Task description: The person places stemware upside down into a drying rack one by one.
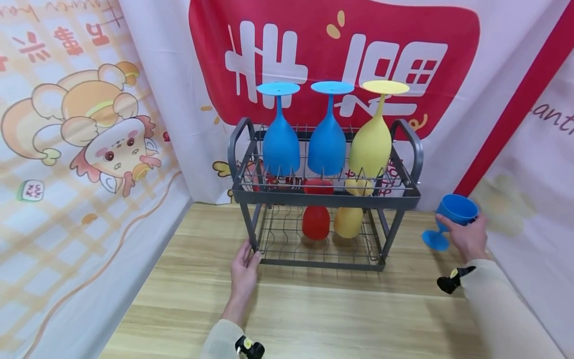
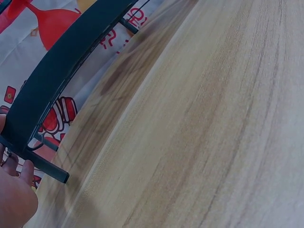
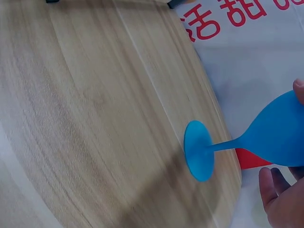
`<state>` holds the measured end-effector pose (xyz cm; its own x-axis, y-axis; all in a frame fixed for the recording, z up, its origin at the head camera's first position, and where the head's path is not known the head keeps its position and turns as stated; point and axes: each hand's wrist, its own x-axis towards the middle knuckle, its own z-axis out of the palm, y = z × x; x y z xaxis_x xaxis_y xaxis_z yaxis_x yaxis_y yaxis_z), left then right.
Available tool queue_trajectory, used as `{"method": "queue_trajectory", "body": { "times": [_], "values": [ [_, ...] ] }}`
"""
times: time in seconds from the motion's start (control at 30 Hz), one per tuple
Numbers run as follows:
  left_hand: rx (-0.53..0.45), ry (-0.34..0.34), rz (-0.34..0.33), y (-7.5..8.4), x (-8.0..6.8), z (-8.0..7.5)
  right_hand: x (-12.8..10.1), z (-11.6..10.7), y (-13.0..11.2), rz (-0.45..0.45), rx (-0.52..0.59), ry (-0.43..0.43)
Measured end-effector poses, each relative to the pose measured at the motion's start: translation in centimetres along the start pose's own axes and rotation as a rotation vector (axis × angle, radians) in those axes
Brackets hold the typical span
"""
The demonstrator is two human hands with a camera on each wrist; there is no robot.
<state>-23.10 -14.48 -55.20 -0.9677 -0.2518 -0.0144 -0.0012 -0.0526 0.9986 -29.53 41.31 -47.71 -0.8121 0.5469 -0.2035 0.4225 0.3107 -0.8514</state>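
— Right hand (image 1: 468, 238)?
— Fingers wrapped round a blue goblet (image 1: 450, 219), tilted above the table (image 1: 314, 309), right of the rack (image 1: 326, 197).
— Left hand (image 1: 244, 271)?
— Fingers straight, touching the rack's front left leg, gripping nothing.

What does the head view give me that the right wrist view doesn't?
Only the head view shows the grey rack, three goblets upside down on its top tier, a red and a yellow one below, and the left hand at its front left leg. Only the right wrist view shows the blue goblet's foot off the table. Both show the right hand gripping that blue goblet.
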Motion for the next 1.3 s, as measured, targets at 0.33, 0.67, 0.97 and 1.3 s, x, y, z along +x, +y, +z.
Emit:
{"method": "queue_trajectory", "body": {
  "times": [0.33,0.67,0.97,1.3],
  "values": [
    [0.003,0.014,-0.004,0.1,0.0,0.1,-0.5,0.7,0.5,-0.058,0.013,0.007],
    [-0.002,0.011,-0.019,0.2,-0.3,0.1,-2.2,1.2,2.3,-0.112,0.044,0.008],
    [-0.013,-0.001,-0.012,0.1,-0.2,0.1,-3.9,1.6,3.9,-0.123,0.070,0.020],
    [-0.035,0.001,-0.007,0.0,-0.2,0.3,-6.5,2.3,4.8,-0.164,0.072,-0.005]
  ]
}}
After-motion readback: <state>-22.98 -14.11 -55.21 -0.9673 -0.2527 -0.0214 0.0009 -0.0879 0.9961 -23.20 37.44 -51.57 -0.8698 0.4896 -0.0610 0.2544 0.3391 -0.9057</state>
